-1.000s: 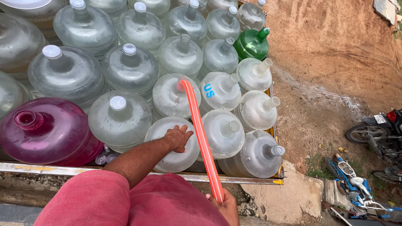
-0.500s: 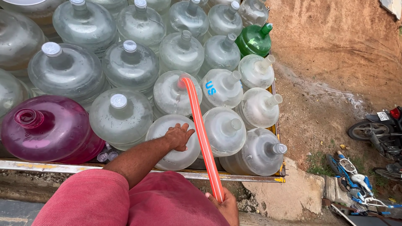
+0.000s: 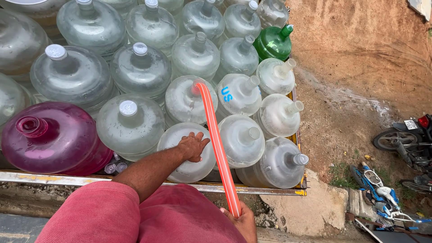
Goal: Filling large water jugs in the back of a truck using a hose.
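So the left hand (image 3: 192, 146) is lying flat on top of a clear jug (image 3: 188, 153) in the front row, fingers loosely spread over the shoulder of it, palm down, not gripping anything. The right hand (image 3: 243, 221) is down at the bottom edge of the shot, wrapped around the lower end of an orange hose (image 3: 217, 144); you only see part of the hand, but the fingers are curled round the tube. The hose runs up from that hand, passes just to the right of the left hand, and its top end sits at the mouth of another clear jug (image 3: 186, 100) one row back. All of this is on a truck bed (image 3: 252, 190) packed tight with big water jugs, most clear with white caps. There's a pink jug (image 3: 51, 137) at the front left with no cap, and a green jug (image 3: 273, 42) further back on the right. Off the truck to the right it's bare dirt (image 3: 360, 67), with a motorbike (image 3: 407, 137) and a blue bicycle (image 3: 378, 191) parked lower down.
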